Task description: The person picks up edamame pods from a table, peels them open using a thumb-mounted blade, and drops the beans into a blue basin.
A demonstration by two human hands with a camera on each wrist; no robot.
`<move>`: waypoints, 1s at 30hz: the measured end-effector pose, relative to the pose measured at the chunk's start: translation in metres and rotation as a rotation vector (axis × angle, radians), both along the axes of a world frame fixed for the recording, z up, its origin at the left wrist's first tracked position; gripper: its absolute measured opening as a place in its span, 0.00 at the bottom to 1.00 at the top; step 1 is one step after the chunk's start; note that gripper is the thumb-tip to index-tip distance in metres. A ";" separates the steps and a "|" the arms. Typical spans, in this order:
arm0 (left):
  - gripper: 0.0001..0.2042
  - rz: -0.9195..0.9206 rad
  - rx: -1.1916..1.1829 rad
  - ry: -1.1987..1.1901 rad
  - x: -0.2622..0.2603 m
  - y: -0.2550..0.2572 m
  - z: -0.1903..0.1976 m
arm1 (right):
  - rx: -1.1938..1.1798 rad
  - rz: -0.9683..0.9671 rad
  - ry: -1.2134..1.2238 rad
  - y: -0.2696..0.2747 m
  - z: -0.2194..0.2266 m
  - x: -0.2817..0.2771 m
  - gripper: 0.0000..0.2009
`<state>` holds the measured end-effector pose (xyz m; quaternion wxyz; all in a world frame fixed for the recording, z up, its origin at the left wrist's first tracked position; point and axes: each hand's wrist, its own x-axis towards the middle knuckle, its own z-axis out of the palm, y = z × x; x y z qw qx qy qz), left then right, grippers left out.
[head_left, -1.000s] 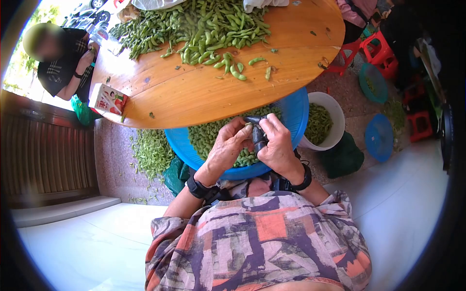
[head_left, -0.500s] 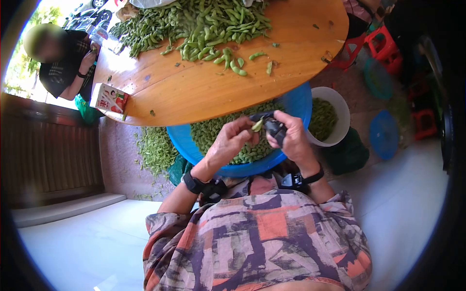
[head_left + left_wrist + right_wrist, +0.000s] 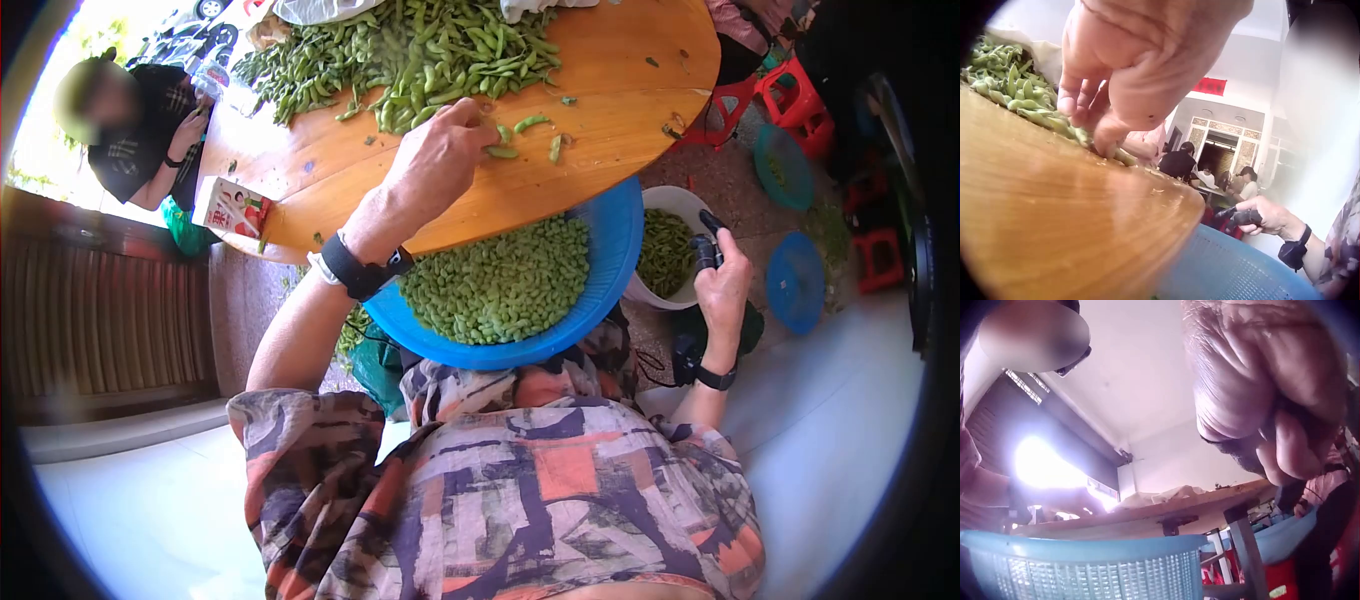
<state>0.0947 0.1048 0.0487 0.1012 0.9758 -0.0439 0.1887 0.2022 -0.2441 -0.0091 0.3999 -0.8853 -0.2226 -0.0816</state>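
Note:
My left hand reaches over the round wooden table, fingers bent down at the near edge of a heap of green soybean pods. In the left wrist view its thumb comes down beside a pod; whether it pinches one I cannot tell. Black coverings wrap the thumb and a finger of my right hand, which hovers by the white bucket of pods with nothing seen in its grasp. Shelled green beans fill the blue basket below the table edge.
A red and white carton stands at the table's left side, near a seated person. Red stools and a blue basin are on the right. Green scraps lie on the floor at left.
My hands have parted. The left has moved from above the basket up to the pods on the table; the right has swung right to the bucket. The pod seen between them is gone from there.

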 end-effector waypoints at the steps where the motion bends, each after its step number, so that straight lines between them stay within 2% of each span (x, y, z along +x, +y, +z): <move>1: 0.12 -0.002 0.002 -0.001 0.000 -0.003 0.001 | 0.002 -0.002 -0.001 0.003 0.000 -0.001 0.19; 6: 0.07 0.027 -0.212 -0.197 -0.003 -0.013 0.006 | 0.300 0.239 0.239 0.056 0.015 -0.026 0.13; 7: 0.07 0.018 -0.213 -0.197 -0.006 -0.019 0.007 | 0.324 0.321 0.202 0.065 0.012 -0.029 0.13; 9: 0.06 0.218 -0.822 0.206 -0.021 -0.036 0.010 | 0.501 0.490 0.498 0.084 0.028 -0.041 0.11; 10: 0.04 0.131 -1.008 0.192 -0.030 -0.048 0.011 | 0.578 0.562 0.656 0.092 0.035 -0.046 0.10; 11: 0.04 0.130 -1.008 0.194 -0.038 -0.057 0.009 | 0.654 0.635 0.816 0.098 0.039 -0.050 0.10; 12: 0.04 0.138 -1.197 0.211 -0.046 -0.063 0.005 | 0.653 0.635 0.817 0.102 0.039 -0.054 0.10; 14: 0.03 0.134 -1.518 0.170 -0.058 -0.075 -0.009 | 0.772 0.794 0.974 0.108 0.036 -0.060 0.08; 17: 0.02 0.099 -1.638 0.026 -0.067 -0.087 -0.031 | 0.725 0.796 1.071 0.109 0.032 -0.066 0.08; 19: 0.02 0.144 -1.678 0.022 -0.071 -0.092 -0.033 | 0.697 0.793 1.052 0.108 0.027 -0.068 0.08; 22: 0.04 0.150 -1.641 0.007 -0.074 -0.095 -0.038 | 0.727 0.826 1.021 0.108 0.025 -0.069 0.08; 26: 0.05 0.195 -1.589 0.036 -0.080 -0.096 -0.031 | 0.655 0.842 1.046 0.107 0.023 -0.066 0.07; 28: 0.07 0.158 -1.477 0.017 -0.083 -0.095 -0.033 | 0.633 0.875 1.027 0.107 0.023 -0.068 0.07; 30: 0.08 0.153 -1.501 0.008 -0.086 -0.098 -0.034 | 0.397 0.787 0.669 0.108 0.029 -0.073 0.06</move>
